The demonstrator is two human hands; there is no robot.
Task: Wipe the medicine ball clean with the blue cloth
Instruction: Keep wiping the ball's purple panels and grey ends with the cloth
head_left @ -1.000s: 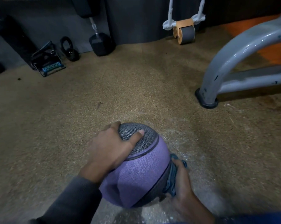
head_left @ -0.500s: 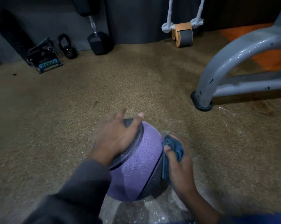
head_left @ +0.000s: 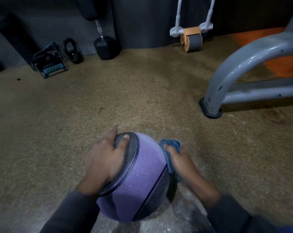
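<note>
Wiping is underway at lower centre: the left hand [head_left: 107, 158] lies spread on the ball [head_left: 142, 174], the right hand [head_left: 182, 163] grips the cloth [head_left: 170, 145] against its right side, so turning it likely comes next.

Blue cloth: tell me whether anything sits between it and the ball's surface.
Nothing visible does. The right hand grips the blue cloth and holds it against the ball's right side. The left hand rests on the dark cap on the opposite side, away from the cloth.
</note>
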